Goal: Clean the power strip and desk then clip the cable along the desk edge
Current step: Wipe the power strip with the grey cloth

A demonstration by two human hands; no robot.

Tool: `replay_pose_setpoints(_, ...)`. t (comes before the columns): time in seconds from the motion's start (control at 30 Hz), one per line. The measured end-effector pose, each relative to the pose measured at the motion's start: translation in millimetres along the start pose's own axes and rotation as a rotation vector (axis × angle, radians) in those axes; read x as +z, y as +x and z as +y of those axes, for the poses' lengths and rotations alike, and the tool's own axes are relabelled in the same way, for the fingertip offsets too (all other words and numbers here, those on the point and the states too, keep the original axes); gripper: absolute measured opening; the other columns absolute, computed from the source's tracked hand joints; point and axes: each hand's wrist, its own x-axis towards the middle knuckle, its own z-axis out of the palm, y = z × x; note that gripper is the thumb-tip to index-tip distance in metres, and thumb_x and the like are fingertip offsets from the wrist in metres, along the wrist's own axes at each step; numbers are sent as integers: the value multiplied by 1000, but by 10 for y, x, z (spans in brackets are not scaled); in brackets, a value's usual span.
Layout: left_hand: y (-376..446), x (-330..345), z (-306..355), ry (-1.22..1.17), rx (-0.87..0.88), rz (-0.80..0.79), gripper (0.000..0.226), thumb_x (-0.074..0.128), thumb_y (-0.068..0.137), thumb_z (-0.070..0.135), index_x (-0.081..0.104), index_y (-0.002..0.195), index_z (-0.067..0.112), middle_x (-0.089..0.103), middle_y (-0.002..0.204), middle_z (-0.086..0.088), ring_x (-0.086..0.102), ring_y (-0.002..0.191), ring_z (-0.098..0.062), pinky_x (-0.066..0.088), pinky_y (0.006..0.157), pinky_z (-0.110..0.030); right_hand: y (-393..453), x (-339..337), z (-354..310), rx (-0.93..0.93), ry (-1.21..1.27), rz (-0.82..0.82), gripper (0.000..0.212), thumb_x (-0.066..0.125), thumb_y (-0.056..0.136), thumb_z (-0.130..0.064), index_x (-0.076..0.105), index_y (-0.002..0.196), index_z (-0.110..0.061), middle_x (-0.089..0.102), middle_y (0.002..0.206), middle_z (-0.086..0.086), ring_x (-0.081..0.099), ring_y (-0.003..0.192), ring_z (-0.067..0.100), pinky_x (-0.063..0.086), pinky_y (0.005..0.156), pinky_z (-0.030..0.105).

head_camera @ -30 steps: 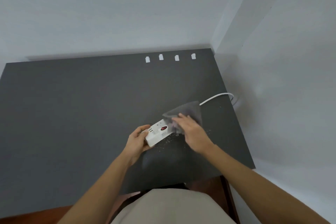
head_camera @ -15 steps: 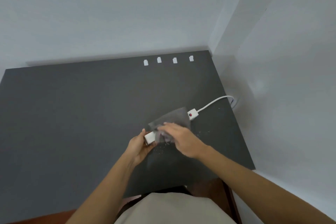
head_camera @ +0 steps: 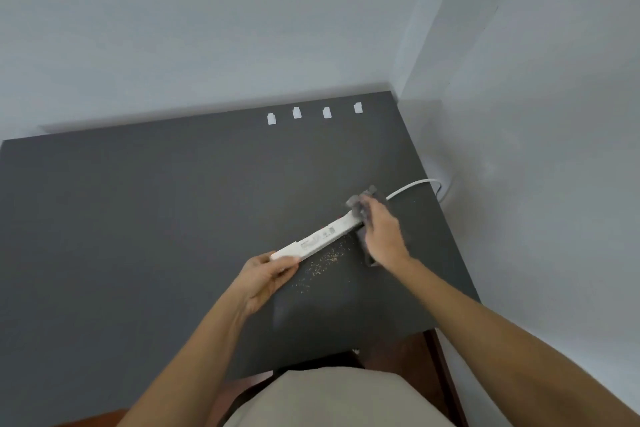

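A long white power strip (head_camera: 320, 236) lies slanted over the dark grey desk (head_camera: 138, 218), its printed side face turned up. My left hand (head_camera: 268, 274) grips its near end. My right hand (head_camera: 382, 234) presses a grey cloth (head_camera: 362, 206) around the strip's far end. The white cable (head_camera: 410, 188) runs from under the cloth to the desk's right edge by the wall. Small pale crumbs (head_camera: 322, 262) are scattered on the desk just below the strip. Several white cable clips (head_camera: 296, 112) sit in a row along the desk's back edge.
White walls close in behind and to the right of the desk. The desk's front edge runs just above my lap, with brown floor (head_camera: 398, 354) showing below it.
The strip has been turned onto its side and much more of it shows. My right hand with the cloth slid from the near end to the far end by the cable.
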Motion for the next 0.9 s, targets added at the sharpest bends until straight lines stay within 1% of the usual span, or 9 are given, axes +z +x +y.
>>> replay_pose_setpoints(0.1,-13,-70,46,293,116,55,67,81,60,-8,55,122,0,68,105,-10,67,87,-16,58,65,-16,-114,0,32,-174,47,-247,44,48,93,-1,44,135,-13,37,148,8,32,137,18,19,112,24)
replay_pose_setpoints(0.23,-78,-67,146,303,281,-18,86,88,42,5,52,121,11,67,117,-15,68,94,-19,57,74,-25,102,-303,41,-131,26,-251,40,41,99,-17,37,138,-21,35,147,-3,8,144,19,-1,117,41)
replay_pose_setpoints(0.3,-147,52,214,295,359,-64,83,86,46,2,51,120,14,66,117,-12,67,96,-17,58,74,-26,284,-428,-80,-96,51,-200,38,36,99,-33,45,132,-16,45,139,0,23,138,19,1,119,46)
replay_pose_setpoints(0.37,-233,175,317,325,440,-99,82,86,47,2,51,120,17,66,116,-10,67,98,-17,58,72,-27,456,-543,-175,-111,19,-122,49,29,97,-44,59,106,-7,65,112,13,53,112,23,17,116,46)
replay_pose_setpoints(0.43,-306,243,435,397,511,-139,82,86,50,1,49,121,19,67,115,-7,66,100,-17,58,74,-29,554,-645,-220,-102,-34,-97,54,27,99,-45,59,82,-6,67,83,13,60,80,24,45,88,35)
replay_pose_setpoints(0.5,-376,280,562,523,583,-168,81,84,55,-2,48,123,22,66,114,-2,65,100,-13,58,75,-26,595,-739,-184,-101,-96,-142,55,29,99,-45,55,65,-10,62,66,9,55,61,19,41,58,26)
replay_pose_setpoints(0.57,-420,280,712,713,681,-166,79,86,55,2,48,120,28,59,119,2,61,104,-11,56,77,-22,634,-875,-82,-132,-160,-217,57,33,98,-46,52,55,-14,58,55,3,53,51,14,37,53,25)
replay_pose_setpoints(0.8,-352,-51,1106,899,750,-80,77,87,50,11,49,112,39,52,125,0,57,111,-12,55,84,-28,918,-1713,466,59,-265,58,51,38,97,-43,61,64,-12,61,64,15,60,73,32,37,69,30)
replay_pose_setpoints(0.9,-197,15,1114,863,748,-53,78,87,51,11,48,114,34,54,123,0,57,111,-11,53,79,-18,1054,-1484,278,119,-171,-32,51,35,96,-51,67,81,-13,67,78,16,63,79,31,46,78,35)
